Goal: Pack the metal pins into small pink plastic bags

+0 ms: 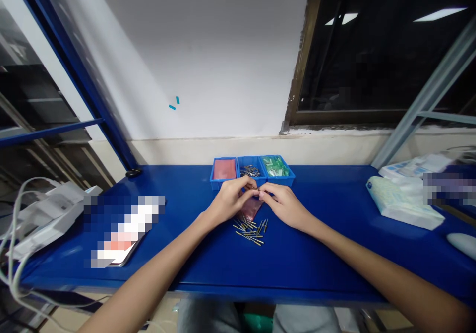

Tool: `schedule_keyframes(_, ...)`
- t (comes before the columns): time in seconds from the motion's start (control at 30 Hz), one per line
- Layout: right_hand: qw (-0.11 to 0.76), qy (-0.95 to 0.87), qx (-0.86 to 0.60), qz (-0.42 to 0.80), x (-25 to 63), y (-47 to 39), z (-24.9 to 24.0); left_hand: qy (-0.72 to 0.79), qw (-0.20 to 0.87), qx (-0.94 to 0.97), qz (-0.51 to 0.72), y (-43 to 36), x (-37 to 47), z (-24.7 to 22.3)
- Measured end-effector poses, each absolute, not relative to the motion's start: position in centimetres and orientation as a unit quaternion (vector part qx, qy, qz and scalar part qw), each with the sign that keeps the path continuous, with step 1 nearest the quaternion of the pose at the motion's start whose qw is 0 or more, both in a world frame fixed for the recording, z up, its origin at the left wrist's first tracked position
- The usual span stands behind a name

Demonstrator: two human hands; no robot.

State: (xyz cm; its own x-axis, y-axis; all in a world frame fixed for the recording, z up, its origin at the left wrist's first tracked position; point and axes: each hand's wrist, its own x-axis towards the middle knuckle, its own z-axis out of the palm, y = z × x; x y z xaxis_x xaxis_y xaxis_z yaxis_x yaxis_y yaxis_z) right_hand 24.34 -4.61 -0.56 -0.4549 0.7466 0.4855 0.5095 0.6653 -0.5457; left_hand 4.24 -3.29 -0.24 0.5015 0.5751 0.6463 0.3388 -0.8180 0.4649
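My left hand [235, 198] and my right hand [283, 202] meet at the middle of the blue table, fingertips pinched together at the top of a small reddish clear bag [251, 207]. Just below the bag lies a loose pile of thin metal pins [251, 231] with brassy ends. Behind my hands stand three joined blue bins: the left one holds pink-red bags [224, 169], the middle one dark metal pins [250, 171], the right one green and clear packets [275, 166].
On the blue table [208, 268], a blurred-out phone [128, 253] lies at the left, beside a white device [55, 219] with cables. A pack of tissues [405, 204] and a white rounded object [463, 243] are at the right. Wall and window stand behind.
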Motion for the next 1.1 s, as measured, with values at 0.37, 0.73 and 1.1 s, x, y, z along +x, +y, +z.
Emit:
schedule_keyframes(0.37, 0.358, -0.836, -0.399, 0.121, 24.46, -4.54, -0.37, 0.304, -0.017, 0.907, 0.29, -3.41, 4.19, -0.93)
schedule_keyframes(0.73, 0.338, -0.843, -0.397, 0.136, 24.26, -4.64, -0.36, 0.319, 0.054, 0.885, 0.336, -2.92, 4.02, -0.96)
schedule_keyframes(1.1, 0.348, -0.822, -0.399, 0.208, 24.4, -4.27, -0.87, 0.313, 0.154, 0.842, 0.412, -3.15, 4.55, -0.41)
